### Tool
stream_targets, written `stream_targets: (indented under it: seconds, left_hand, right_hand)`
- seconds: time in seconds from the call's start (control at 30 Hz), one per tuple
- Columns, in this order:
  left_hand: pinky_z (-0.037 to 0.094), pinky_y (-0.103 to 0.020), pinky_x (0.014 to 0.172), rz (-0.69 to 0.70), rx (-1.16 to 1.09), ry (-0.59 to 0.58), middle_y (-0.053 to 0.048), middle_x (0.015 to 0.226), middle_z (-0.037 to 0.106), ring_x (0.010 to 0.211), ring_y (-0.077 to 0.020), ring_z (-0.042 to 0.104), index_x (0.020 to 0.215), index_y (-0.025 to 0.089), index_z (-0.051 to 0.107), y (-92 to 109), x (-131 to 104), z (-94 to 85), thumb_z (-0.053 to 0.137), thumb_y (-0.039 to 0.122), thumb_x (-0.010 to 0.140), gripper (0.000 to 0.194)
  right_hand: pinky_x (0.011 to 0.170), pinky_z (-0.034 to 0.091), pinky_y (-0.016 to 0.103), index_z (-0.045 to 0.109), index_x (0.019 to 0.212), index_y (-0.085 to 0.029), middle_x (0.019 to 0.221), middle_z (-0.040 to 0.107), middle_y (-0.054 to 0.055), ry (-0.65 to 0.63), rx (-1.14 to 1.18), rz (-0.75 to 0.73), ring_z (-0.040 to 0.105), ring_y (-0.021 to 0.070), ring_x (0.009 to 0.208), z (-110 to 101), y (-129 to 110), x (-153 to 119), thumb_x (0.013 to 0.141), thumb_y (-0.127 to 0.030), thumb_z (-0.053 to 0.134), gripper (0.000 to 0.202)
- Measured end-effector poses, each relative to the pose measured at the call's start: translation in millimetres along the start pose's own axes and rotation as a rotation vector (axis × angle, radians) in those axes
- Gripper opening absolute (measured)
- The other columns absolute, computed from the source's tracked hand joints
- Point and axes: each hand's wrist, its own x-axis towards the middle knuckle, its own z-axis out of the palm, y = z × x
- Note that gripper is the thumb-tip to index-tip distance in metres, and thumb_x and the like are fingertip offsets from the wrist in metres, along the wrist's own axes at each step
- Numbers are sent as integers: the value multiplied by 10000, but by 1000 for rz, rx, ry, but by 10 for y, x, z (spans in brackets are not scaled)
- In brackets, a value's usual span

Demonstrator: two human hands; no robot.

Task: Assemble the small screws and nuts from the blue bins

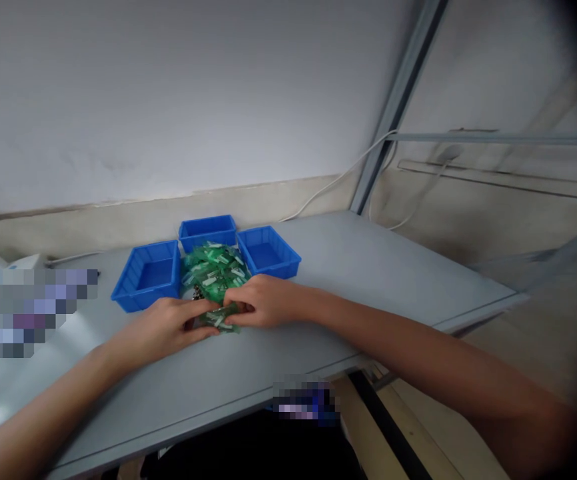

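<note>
Near the front edge of the table (348, 267), the left hand (166, 327) and right hand (268, 300) pinch what look like green packets (222, 320), each grip nearly closed. Blue bins (281, 269) hug the green pile (214, 267), handy to reach, I'd say.

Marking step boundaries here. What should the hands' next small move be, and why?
Probably ease the near green bunch slightly toward the person. The left hand and right hand have fingers on it from either side, the larger green pile sits close behind, and grey tabletop lies in front.
</note>
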Motion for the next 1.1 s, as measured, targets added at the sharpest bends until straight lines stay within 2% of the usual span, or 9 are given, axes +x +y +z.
stream_targets:
  seconds: [0.27,0.43,1.1]
  left_hand:
    - [374,-212,511,-8,-10,-7,32,628,569,566,-129,560,971,225,572,15,0,-6,487,428,857,248]
    - [387,-212,545,-6,-24,-5,28,685,586,613,-130,571,947,229,568,18,-5,-9,485,418,863,223]
    - [432,-237,603,18,-72,29,9,781,624,695,-146,591,966,230,583,11,18,2,501,385,860,205]
  right_hand:
    - [538,329,222,578,819,-158,643,600,-1,0,-9,4,519,99,577,-11,-15,8,833,-344,521,196]
    - [531,325,214,577,830,-154,634,592,-8,30,-27,-24,518,94,572,1,-3,4,837,-342,517,198]
    - [536,345,211,582,856,-161,635,584,-16,62,-36,-71,527,93,580,-5,-6,-6,831,-316,520,168]
